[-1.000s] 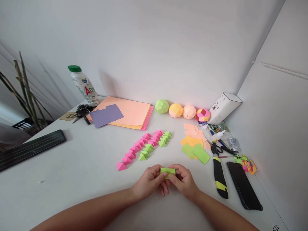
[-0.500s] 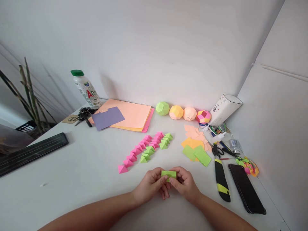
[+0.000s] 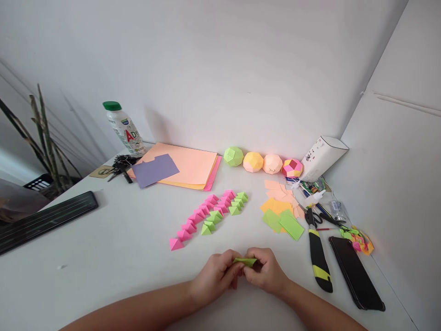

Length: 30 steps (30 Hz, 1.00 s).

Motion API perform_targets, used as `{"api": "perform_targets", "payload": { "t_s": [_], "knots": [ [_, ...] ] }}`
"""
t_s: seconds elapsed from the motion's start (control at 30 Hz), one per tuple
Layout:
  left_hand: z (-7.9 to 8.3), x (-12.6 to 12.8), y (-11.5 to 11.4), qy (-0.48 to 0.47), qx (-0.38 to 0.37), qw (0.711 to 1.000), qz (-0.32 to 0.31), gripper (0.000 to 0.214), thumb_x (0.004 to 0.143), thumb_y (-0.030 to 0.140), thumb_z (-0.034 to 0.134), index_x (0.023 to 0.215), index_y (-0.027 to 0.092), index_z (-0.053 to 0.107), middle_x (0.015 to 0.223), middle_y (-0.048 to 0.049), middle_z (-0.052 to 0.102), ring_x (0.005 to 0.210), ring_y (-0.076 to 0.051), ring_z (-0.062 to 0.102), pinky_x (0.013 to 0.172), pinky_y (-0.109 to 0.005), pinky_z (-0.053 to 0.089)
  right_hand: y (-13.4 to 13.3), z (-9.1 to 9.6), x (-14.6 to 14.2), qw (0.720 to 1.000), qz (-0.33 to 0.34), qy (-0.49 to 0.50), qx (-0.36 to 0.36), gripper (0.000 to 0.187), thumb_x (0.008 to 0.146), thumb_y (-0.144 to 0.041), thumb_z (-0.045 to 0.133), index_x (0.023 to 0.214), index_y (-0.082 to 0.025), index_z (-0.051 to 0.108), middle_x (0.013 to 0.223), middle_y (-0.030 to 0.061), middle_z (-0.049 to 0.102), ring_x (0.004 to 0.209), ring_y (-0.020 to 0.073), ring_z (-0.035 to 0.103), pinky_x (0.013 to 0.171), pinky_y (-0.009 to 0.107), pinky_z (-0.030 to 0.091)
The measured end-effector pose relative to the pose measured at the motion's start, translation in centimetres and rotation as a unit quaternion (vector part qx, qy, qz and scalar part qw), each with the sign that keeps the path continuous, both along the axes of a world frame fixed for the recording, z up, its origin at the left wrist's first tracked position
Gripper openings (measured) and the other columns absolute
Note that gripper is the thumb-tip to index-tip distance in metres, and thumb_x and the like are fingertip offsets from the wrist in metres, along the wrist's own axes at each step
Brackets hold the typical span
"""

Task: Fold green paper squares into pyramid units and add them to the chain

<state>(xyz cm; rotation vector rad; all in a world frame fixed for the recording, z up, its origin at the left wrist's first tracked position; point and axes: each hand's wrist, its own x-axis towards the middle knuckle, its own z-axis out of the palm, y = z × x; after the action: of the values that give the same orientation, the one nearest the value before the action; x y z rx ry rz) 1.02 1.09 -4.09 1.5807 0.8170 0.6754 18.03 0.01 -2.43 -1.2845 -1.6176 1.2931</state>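
Note:
Between my hands is a small piece of green paper [image 3: 245, 261], bent and seen nearly edge-on. My left hand [image 3: 217, 275] pinches its left end, fingers curled. My right hand [image 3: 266, 271] grips the right end, thumb beneath. Fingers hide much of the paper. Beyond my hands, pink folded paper pieces [image 3: 196, 216] lie in slanting rows with green folded paper pieces [image 3: 208, 227] beside them. Flat green paper slips [image 3: 291, 224] rest to the right, partly over orange slips [image 3: 275, 205] and peach slips [image 3: 280, 193].
Several faceted paper balls [image 3: 233, 156] line the wall. Coloured sheets [image 3: 186, 163] and a purple piece [image 3: 156, 170] lie at the back left near a bottle [image 3: 127, 131]. On the right are a utility knife [image 3: 319, 262], scissors [image 3: 313, 218], a phone [image 3: 356, 273] and a glue bottle [image 3: 314, 198].
The green paper has gone from facing me flat to being tilted and bent. Both my hands have moved slightly nearer me, and their fingers have curled in around it.

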Motion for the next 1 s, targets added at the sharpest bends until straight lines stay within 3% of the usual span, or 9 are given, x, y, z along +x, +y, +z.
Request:
{"api": "perform_targets", "payload": {
  "t_s": [0.17,0.37,0.57,0.73,0.83,1.0],
  "knots": [
    [0.3,-0.3,0.0,0.054,0.128,0.990,-0.013,0.020,0.092,0.030,0.038,0.088,0.021,0.055,0.055,0.0012,0.062,0.049,-0.012,0.056,0.053,-0.020,0.042,0.0,0.3,-0.2,0.999,0.003,-0.022,0.043,0.013,0.064,-0.015,0.053,0.052,-0.018,0.050,0.051,-0.0024,0.053,0.046,0.0099,0.043,0.043,0.021,0.032],
    [0.2,-0.4,-0.1,0.064,0.163,0.985,0.001,0.018,0.092,0.026,0.037,0.088,0.021,0.053,0.056,0.0018,0.061,0.046,-0.011,0.056,0.053,-0.020,0.042,0.0,0.8,-0.2,0.999,-0.004,-0.023,0.023,0.013,0.062,-0.013,0.049,0.050,-0.018,0.047,0.047,-0.0026,0.049,0.041,0.0085,0.037,0.040,0.022,0.027],
    [0.2,-0.4,-0.1,0.033,0.124,0.991,0.043,0.016,0.091,0.028,0.038,0.087,0.021,0.052,0.056,0.0029,0.060,0.043,-0.010,0.055,0.050,-0.019,0.042,0.1,0.8,0.6,0.998,-0.009,0.034,-0.051,0.009,0.065,-0.018,0.051,0.058,-0.019,0.045,0.049,-0.0024,0.050,0.043,0.0095,0.039,0.041,0.022,0.029],
    [0.5,-0.3,-0.1,0.002,0.081,0.995,0.063,0.017,0.091,0.031,0.039,0.086,0.021,0.052,0.057,0.0027,0.060,0.043,-0.009,0.054,0.049,-0.019,0.042,0.0,0.4,1.0,0.993,-0.027,0.105,-0.042,0.011,0.075,-0.023,0.051,0.069,-0.021,0.042,0.055,-0.0016,0.054,0.052,0.0119,0.045,0.050,0.023,0.035],
    [0.5,-0.1,0.0,-0.018,0.041,0.998,0.051,0.019,0.091,0.035,0.040,0.086,0.020,0.051,0.064,0.0009,0.061,0.045,-0.009,0.055,0.049,-0.020,0.042,0.0,0.4,0.8,0.994,-0.001,0.093,-0.048,0.012,0.077,-0.027,0.055,0.078,-0.020,0.045,0.062,-0.0006,0.058,0.056,0.0127,0.051,0.051,0.024,0.038],
    [0.7,0.1,0.5,-0.034,-0.057,0.997,0.030,0.023,0.086,0.039,0.047,0.081,0.018,0.052,0.064,-0.0005,0.062,0.048,-0.011,0.055,0.046,-0.020,0.041,0.3,0.9,0.5,0.997,0.037,0.054,-0.029,0.022,0.082,-0.036,0.053,0.068,-0.018,0.051,0.064,0.0012,0.060,0.059,0.0139,0.054,0.054,0.026,0.042]
  ]
}}
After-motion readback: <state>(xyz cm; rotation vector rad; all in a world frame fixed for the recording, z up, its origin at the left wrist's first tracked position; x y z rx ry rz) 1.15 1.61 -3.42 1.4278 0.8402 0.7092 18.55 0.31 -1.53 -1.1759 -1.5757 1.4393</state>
